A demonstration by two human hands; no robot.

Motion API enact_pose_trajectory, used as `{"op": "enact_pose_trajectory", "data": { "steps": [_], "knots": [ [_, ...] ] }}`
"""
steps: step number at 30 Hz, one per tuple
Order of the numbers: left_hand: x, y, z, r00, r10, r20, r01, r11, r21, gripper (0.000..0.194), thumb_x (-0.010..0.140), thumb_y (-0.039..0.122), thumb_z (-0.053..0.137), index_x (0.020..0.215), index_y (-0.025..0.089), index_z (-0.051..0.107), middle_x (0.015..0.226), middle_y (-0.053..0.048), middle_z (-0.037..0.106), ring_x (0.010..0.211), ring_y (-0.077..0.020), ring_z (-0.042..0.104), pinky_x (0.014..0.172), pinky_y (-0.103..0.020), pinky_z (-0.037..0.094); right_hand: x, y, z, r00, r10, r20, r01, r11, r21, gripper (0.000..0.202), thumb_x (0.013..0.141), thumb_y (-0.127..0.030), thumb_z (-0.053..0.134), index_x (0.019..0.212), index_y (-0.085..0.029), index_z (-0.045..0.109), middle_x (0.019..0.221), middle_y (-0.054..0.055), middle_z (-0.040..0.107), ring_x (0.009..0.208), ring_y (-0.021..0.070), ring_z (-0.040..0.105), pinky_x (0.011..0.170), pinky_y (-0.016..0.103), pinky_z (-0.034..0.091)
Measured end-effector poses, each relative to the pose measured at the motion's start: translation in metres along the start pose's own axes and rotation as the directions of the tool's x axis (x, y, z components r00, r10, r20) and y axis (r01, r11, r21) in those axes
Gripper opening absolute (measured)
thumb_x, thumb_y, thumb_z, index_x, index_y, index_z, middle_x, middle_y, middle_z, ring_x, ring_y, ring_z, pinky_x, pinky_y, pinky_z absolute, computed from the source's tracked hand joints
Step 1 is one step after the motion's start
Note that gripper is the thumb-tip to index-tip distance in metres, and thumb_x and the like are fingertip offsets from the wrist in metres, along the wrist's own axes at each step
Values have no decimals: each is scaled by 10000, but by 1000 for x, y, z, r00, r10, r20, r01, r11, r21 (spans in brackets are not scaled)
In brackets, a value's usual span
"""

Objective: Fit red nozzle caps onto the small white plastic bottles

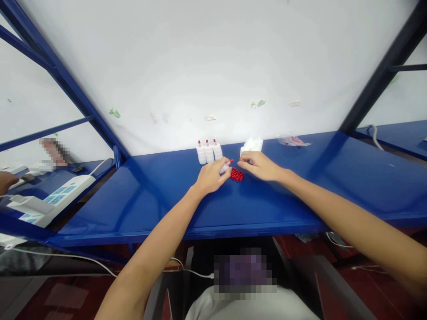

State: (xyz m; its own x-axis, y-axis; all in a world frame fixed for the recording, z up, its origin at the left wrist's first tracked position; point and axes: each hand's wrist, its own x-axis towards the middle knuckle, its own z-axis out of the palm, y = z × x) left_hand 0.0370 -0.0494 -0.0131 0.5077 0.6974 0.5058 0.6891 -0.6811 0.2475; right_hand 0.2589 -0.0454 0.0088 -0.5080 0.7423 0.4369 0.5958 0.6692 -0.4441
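Observation:
My left hand (211, 177) is closed around a small white squeeze bottle (225, 167) with a red tip, tilted toward the right. Just right of that hand lies a little pile of small red round pieces (236, 174), perhaps caps. My right hand (258, 166) hovers close beyond the pile with its fingers bent and drawn together; whatever is between them is hidden. Behind it sits a bunch of white pieces (252, 144) that look like more bottles, partly covered by the hand. Three white bottles with red tips (209, 153) stand upright in a row behind my left hand.
All of this rests on a blue table (160, 195) against a white wall. A crumpled clear plastic bag with red print (293, 141) lies at the back right. Blue frame posts rise at both sides. At left are a power strip (62, 195) and another person's hand (7, 181).

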Motion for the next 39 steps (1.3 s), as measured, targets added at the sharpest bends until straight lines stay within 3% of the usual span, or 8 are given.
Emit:
{"op": "enact_pose_trajectory", "data": {
  "steps": [5, 11, 16, 21, 26, 33, 39],
  "knots": [
    [-2, 6, -1, 996, 65, 65, -70, 994, 82, 245, 950, 366, 464, 1107, 204, 562, 935, -37, 707, 771, -196, 657, 662, -275, 434, -2, -17, 5, 995, -48, 86, 40, 995, 92, 283, 973, -468, 447, 925, -198, 517, 697, -4, 576, 600, 142, 479, 598, 276, 358],
    [1, 6, -2, 993, 100, 65, -106, 989, 106, 250, 970, 333, 430, 1115, 195, 579, 938, -47, 691, 821, -192, 653, 690, -268, 446, 0, -20, 7, 983, -176, 51, 180, 980, -89, 303, 1019, -379, 316, 823, -205, 467, 804, 50, 558, 693, 170, 484, 676, 308, 364],
    [0, -3, -6, 997, 78, 7, -78, 985, 154, 333, 958, 295, 432, 1263, 249, 559, 1080, -47, 683, 885, -192, 660, 714, -268, 469, -1, -12, -1, 999, -42, -34, 41, 999, -22, 387, 1030, -428, 260, 742, -217, 408, 690, 16, 511, 638, 163, 469, 662, 308, 356],
    [-2, -16, -9, 998, -23, -52, 28, 995, 96, 341, 959, 346, 434, 1261, 231, 544, 1133, -57, 698, 938, -218, 674, 789, -305, 494, -3, 10, -6, 988, 89, 130, -73, 990, -124, 256, 1008, -412, 337, 948, -207, 477, 798, 47, 601, 688, 186, 529, 654, 315, 360],
    [0, -18, -7, 997, -65, -45, 68, 995, 75, 319, 955, 372, 437, 1211, 228, 561, 1086, -68, 708, 920, -238, 679, 794, -326, 493, -2, 23, -4, 968, 92, 232, -39, 974, -225, 226, 958, -399, 458, 930, -193, 547, 819, 69, 641, 712, 190, 555, 636, 300, 361],
    [-1, -16, -9, 995, -95, -8, 95, 994, 52, 324, 950, 386, 445, 1198, 222, 574, 1040, -77, 714, 871, -242, 672, 744, -320, 480, -2, 19, -5, 944, 127, 304, 3, 920, -392, 175, 954, -321, 445, 938, -196, 567, 900, 91, 672, 745, 207, 580, 615, 304, 354],
    [-1, -15, -9, 995, -93, 41, 90, 994, 57, 326, 955, 395, 439, 1197, 223, 574, 1006, -71, 718, 845, -240, 667, 721, -313, 472, -2, 15, -5, 916, 161, 367, -30, 941, -338, 164, 943, -269, 436, 1020, -207, 566, 970, 89, 687, 779, 211, 611, 624, 297, 372]
  ]
}}
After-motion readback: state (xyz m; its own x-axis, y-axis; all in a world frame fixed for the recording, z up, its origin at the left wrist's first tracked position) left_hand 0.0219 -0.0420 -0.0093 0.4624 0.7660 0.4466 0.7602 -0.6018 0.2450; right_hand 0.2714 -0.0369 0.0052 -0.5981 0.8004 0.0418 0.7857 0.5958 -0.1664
